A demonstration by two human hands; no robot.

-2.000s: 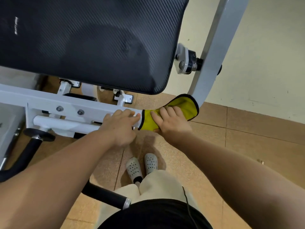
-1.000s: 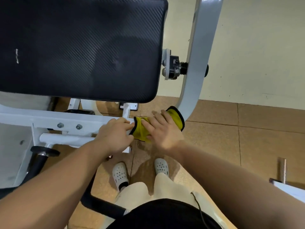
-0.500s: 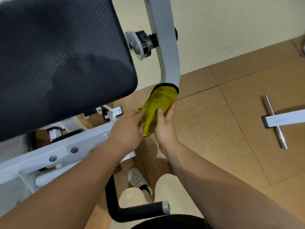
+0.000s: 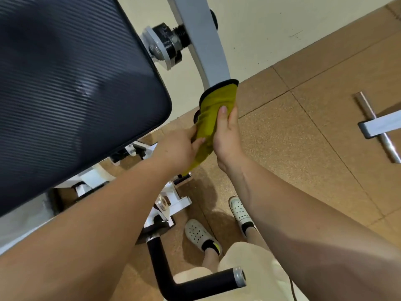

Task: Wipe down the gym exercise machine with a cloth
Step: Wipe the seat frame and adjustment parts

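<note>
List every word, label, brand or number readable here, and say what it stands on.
None can be read.
The black pad bears only a pale mark, too blurred to read.
The grey upright and the yellow cloth show no lettering.

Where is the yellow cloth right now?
In the head view it's near centre: the yellow cloth covers the lower part of the grey frame bar, right of the black pad, gripped by the left hand and right hand.

Yellow black-edged cloth [image 4: 213,118], grey frame post [image 4: 204,40], black ribbed pad [image 4: 71,79].
</note>
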